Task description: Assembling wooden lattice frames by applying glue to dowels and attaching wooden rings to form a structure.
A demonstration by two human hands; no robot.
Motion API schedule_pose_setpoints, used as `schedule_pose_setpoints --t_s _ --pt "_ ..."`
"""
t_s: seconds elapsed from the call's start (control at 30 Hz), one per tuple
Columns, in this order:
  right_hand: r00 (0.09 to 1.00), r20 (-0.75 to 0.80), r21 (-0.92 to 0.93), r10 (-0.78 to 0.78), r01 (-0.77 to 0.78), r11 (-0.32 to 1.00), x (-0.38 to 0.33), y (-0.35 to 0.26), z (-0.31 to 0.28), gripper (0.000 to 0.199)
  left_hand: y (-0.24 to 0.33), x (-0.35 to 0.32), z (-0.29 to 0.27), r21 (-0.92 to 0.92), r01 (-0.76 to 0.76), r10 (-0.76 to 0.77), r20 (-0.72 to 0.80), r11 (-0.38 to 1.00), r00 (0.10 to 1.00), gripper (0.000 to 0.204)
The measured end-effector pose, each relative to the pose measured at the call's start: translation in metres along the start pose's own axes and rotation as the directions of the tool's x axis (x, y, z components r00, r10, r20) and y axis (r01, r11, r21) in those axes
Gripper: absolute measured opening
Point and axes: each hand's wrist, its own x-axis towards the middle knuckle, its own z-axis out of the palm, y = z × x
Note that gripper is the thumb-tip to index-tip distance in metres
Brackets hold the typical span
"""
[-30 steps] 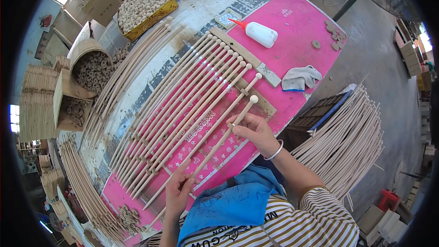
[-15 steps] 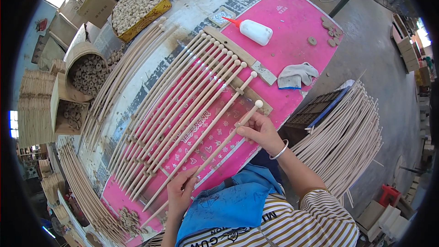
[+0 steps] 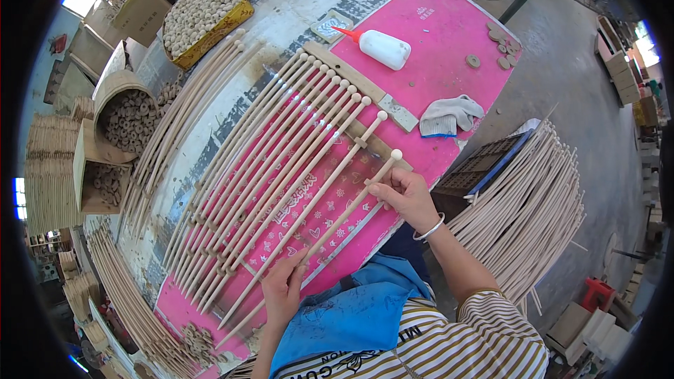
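Your right hand (image 3: 406, 195) pinches the long wooden rod (image 3: 330, 228) just below its round knob, while your left hand (image 3: 282, 293) closes lightly around the shaft farther down; gripping at two well-separated places keeps so slender a piece straight and lets you steer both ends at once. The rod lies slanted over the near edge of the pink mat (image 3: 449, 35), just beside the outermost member of the row of knobbed rods (image 3: 267, 168), and roughly parallel to it. Those rods rest side by side with their knobs up against a flat wooden batten (image 3: 347, 74), which appears to serve as a stop that holds the heads in line. A white glue bottle (image 3: 379, 48) and a grey cloth (image 3: 449, 116) lie on the mat beyond the batten, apart from the row yet within reach. Plain sticks (image 3: 533, 203) are heaped at your right, off the tabletop (image 3: 295, 7), and a yellow box of wooden discs (image 3: 203, 10) stands at its far left corner.
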Motion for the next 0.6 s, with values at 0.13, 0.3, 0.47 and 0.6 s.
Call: schedule_pose_setpoints --t_s 0.13,0.3,0.47,0.6 --pt "0.967 -0.166 -0.352 -0.193 0.125 0.928 0.004 -0.008 -0.008 0.025 0.008 0.015 0.014 0.128 -0.152 0.165 -0.100 0.980 0.981 0.031" --pt "0.876 -0.237 -0.448 -0.421 0.286 0.847 0.014 -0.003 -0.012 0.026 0.014 0.030 0.030 0.289 -0.203 0.252 -0.145 0.935 0.957 0.032" --pt "0.833 -0.095 -0.669 -0.544 0.352 0.655 0.022 -0.004 -0.010 0.030 0.012 0.039 0.039 0.602 -0.253 0.402 -0.123 0.757 0.907 0.040" --pt "0.789 -0.024 -0.742 -0.614 0.397 0.540 0.029 -0.001 -0.010 0.029 0.010 0.044 0.041 0.627 -0.258 0.416 -0.117 0.735 0.902 0.042"
